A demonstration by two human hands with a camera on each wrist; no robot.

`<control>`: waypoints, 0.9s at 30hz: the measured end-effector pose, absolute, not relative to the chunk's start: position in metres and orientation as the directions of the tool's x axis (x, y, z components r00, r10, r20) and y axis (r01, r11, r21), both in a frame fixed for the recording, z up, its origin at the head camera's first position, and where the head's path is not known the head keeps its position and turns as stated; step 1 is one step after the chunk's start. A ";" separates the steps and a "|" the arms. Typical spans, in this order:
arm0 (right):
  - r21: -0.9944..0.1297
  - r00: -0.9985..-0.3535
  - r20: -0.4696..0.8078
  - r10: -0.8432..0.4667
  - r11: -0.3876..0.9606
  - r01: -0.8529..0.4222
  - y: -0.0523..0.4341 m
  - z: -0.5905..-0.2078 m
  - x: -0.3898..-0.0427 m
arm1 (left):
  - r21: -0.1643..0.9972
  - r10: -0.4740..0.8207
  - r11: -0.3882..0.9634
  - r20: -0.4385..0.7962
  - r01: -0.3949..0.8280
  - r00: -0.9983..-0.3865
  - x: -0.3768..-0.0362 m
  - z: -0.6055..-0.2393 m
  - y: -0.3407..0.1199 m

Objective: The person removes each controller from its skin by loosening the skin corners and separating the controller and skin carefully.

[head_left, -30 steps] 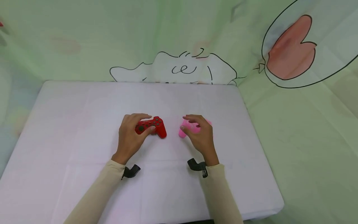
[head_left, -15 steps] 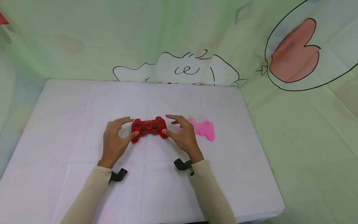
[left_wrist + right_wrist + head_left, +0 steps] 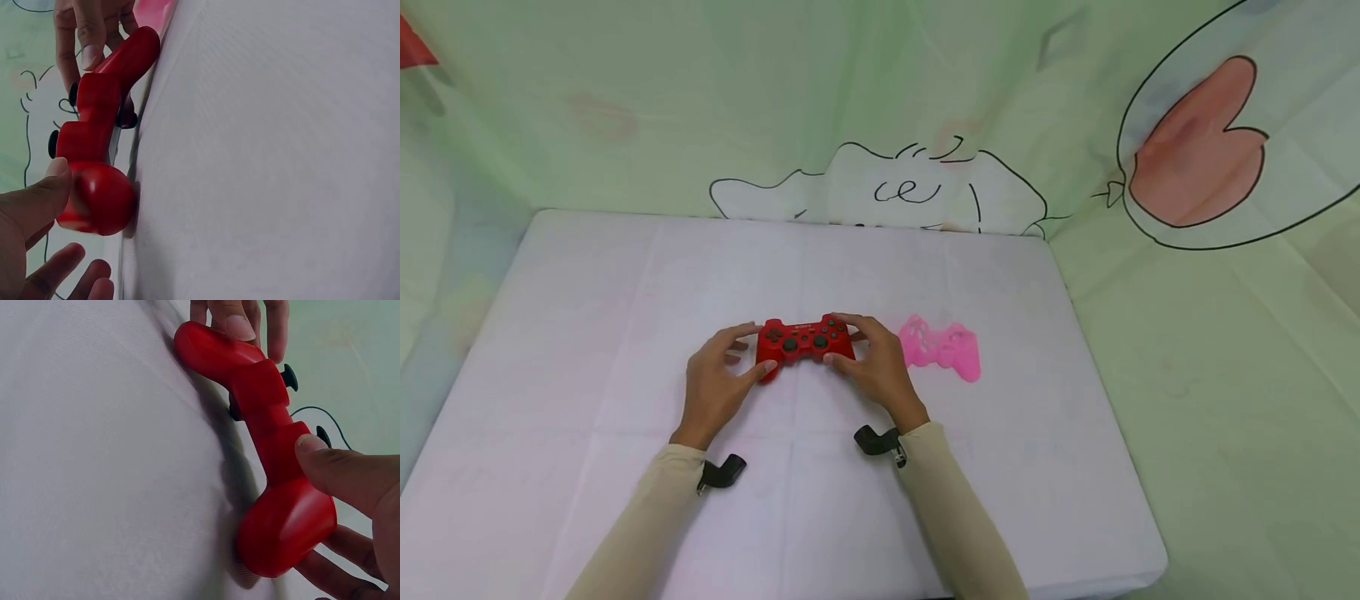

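Both hands close on a red game controller (image 3: 803, 341) at the middle of a white-covered bench (image 3: 587, 333).

The left hand (image 3: 715, 387) takes the left handle, thumb on its front and fingers behind; the right hand (image 3: 874, 369) holds the right handle the same way. The grip is narrow on both sides, each closed on a handle. The hard, glossy plastic shell looks light, stiff and somewhat slippery, so the two rounded handles seem the surest hold. A pink silicone cover (image 3: 942, 347) lies just right of it. Pale green cartoon-printed cloth (image 3: 925, 108) hangs behind the bench.
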State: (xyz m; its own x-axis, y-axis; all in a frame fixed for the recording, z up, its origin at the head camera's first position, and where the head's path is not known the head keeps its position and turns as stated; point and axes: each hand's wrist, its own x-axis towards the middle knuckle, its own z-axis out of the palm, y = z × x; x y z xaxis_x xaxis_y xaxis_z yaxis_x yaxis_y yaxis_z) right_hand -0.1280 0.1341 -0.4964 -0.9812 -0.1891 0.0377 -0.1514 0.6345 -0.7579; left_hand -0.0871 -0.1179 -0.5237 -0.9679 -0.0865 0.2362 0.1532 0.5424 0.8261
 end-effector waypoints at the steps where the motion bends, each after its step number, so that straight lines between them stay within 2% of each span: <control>1: -0.759 -0.981 0.038 -0.189 0.634 -0.151 0.134 -0.497 -0.129 | 0.829 -0.089 0.539 0.230 0.147 -0.969 -0.087 -0.524 -0.118; 13: -0.741 -0.986 0.015 -0.166 0.660 -0.122 0.130 -0.501 -0.129 | 0.867 -0.092 0.497 0.090 0.033 -0.992 -0.089 -0.526 -0.114; 27: -0.746 -0.988 0.059 -0.146 0.651 -0.141 0.114 -0.501 -0.123 | 0.862 -0.130 0.502 0.149 0.064 -0.980 -0.087 -0.521 -0.124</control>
